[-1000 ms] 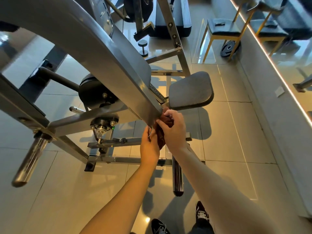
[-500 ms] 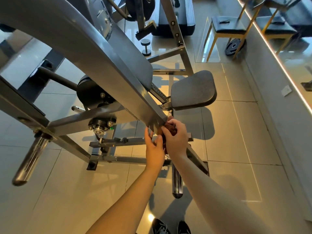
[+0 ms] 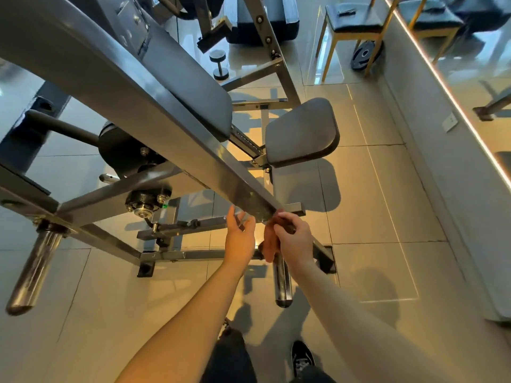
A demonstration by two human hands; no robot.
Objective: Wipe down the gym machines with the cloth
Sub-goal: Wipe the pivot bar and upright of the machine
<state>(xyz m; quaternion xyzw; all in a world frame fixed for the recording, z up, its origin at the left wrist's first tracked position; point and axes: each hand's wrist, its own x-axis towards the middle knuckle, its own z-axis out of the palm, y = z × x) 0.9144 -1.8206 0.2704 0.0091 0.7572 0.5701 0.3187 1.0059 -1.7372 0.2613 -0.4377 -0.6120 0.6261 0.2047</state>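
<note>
From the head camera, looking down: a grey gym machine (image 3: 110, 200) fills the left and middle of the room. Its long steel beam (image 3: 210, 172) slants down from the far left to a cut end near the person's hands.

The right hand (image 3: 293, 239) sits at that lower end, its fingers curled and gripping a reddish-brown cloth (image 3: 269, 244) against the underside of the beam's tip. The rest of the cloth hangs bunched below the hand, between the two wrists.

The left hand (image 3: 239, 239) is just left of the cloth, with the palm turned towards it and the fingers loosely spread, holding nothing. Its fingertips reach up by the beam's lower edge, though I cannot tell whether they touch the metal.

Just beyond the beam's end is the dark seat pad (image 3: 302, 131), and the long back pad (image 3: 188, 78) lies along the beam further up. One chrome weight peg (image 3: 33, 272) juts out at the near left, and a second (image 3: 282, 283) points towards the person below the hands.

On the tiled floor at the far side stand a small dumbbell (image 3: 219, 64) and a gold-legged chair (image 3: 351, 20), with a weight plate (image 3: 365, 55) leaning under the chair. A black shoe (image 3: 302, 357) shows at the near edge.
</note>
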